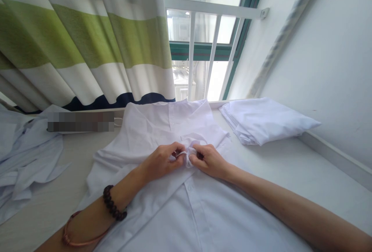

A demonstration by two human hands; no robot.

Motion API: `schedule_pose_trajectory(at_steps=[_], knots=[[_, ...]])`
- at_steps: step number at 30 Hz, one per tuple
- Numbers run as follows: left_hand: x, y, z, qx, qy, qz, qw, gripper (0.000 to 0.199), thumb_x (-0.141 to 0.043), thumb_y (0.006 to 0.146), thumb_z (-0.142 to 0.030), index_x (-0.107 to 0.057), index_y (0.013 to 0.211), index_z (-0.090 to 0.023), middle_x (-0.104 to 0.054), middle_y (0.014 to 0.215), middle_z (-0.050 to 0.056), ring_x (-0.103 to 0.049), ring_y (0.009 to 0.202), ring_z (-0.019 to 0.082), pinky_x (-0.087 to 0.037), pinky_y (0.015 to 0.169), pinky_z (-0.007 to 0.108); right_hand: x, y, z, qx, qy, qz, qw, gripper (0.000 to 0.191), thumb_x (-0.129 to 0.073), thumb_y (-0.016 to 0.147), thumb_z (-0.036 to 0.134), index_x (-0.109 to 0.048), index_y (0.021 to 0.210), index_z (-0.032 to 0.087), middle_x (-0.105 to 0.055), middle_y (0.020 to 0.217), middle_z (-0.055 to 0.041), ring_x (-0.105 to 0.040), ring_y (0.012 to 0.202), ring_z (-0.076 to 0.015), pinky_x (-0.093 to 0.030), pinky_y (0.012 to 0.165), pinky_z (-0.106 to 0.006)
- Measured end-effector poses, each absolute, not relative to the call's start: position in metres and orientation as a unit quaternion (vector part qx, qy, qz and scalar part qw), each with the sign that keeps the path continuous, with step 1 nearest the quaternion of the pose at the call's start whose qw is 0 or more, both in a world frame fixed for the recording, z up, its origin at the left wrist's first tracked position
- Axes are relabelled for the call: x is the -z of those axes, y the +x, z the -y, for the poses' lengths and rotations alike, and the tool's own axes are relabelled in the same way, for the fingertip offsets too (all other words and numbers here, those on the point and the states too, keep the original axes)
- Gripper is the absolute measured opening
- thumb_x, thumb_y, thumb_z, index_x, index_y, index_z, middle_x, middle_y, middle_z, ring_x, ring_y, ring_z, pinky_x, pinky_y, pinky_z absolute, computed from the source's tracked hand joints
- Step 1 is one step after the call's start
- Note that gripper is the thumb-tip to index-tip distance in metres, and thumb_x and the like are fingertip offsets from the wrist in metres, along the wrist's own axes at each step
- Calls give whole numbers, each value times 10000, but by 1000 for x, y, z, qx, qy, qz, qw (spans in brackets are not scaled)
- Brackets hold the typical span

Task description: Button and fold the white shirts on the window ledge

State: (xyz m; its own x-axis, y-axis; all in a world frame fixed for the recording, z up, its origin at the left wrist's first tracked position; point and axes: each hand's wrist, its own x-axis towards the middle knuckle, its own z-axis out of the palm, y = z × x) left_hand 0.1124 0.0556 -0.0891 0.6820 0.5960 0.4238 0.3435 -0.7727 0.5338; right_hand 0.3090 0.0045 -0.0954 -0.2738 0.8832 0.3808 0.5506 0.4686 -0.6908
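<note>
A white button-up shirt (pixel 157 201) lies spread in front of me, its collar end toward the window and its button placket running down the middle. My left hand (pixel 164 159) pinches a bit of the white cloth over the placket, fingers closed. Right beside it, my right hand (pixel 207 160) grips a gathered fold of the same shirt between thumb and fingers. The two hands almost meet; any button between the fingertips is hidden. A dark beaded bracelet and a copper-coloured bangle are on my left arm.
To the right lies a folded white garment (pixel 270 120) by the wall. Loose white clothes (pixel 26 163) are heaped at the left, near a blurred-out object (pixel 80 122). A striped curtain (pixel 87 39) and a white window railing (pixel 215 8) stand behind the pale surface (pixel 328 182).
</note>
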Motion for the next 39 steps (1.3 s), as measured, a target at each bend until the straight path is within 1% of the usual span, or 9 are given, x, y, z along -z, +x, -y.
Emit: schedule_pose_trajectory(at_steps=[3,7,13,17,22,27,31,35,39], knots=[[85,114,-53,-329,875,-257,246,90,-475,896,-257,-535,905,-191,-609,790,1,-585,659,106,-492,574,194,97,309,-4,-207,-498,746,391,280,-506,783,228,-273,628,218,-342,529,74,-294,495,-75,-254,494,-219],[82,115,-53,-333,886,-186,264,103,-462,923,-236,-551,929,-184,-619,931,45,-596,781,121,-503,626,201,102,309,-6,-199,-513,732,401,345,-564,799,310,-280,626,217,-351,537,69,-310,513,-81,-259,495,-220],[87,114,-57,-303,888,-218,268,120,-521,913,-276,-606,916,-191,-652,851,8,-593,667,102,-494,596,188,97,313,-4,-222,-472,775,357,273,-554,822,310,-348,669,214,-425,556,60,-379,512,-86,-286,523,-227],[87,114,-57,-300,893,-224,249,118,-555,892,-282,-632,907,-194,-659,786,-13,-559,569,79,-486,579,184,92,318,-2,-243,-429,808,324,194,-492,839,268,-369,700,212,-407,575,60,-379,530,-94,-286,543,-234],[82,116,-53,-307,880,-234,278,100,-540,867,-242,-610,870,-171,-639,815,7,-540,589,82,-467,552,184,92,320,-4,-271,-418,802,328,147,-484,832,244,-410,712,204,-404,579,58,-379,530,-92,-285,533,-231],[80,116,-55,-330,802,-272,416,128,-603,811,-272,-613,844,-149,-625,822,20,-562,641,101,-459,545,190,95,317,-7,-254,-429,785,367,308,-472,901,358,-372,656,200,-345,554,63,-332,514,-79,-267,513,-229],[83,115,-60,-308,748,-283,515,197,-683,732,-274,-631,871,-144,-639,842,21,-598,671,115,-483,587,205,95,315,-9,-253,-445,763,394,378,-483,897,356,-312,599,199,-278,543,66,-281,509,-70,-243,497,-228],[84,115,-60,-259,757,-305,516,171,-671,734,-239,-647,869,-138,-642,789,5,-531,548,70,-403,490,170,95,316,-9,-291,-442,752,394,434,-520,878,401,-292,570,197,-229,542,67,-239,511,-67,-212,475,-228],[85,115,-58,-242,779,-296,498,117,-643,736,-180,-652,841,-130,-625,723,-6,-497,528,60,-368,479,165,96,320,-10,-318,-411,774,363,426,-520,880,431,-324,584,196,-249,549,66,-246,518,-68,-206,475,-230]])
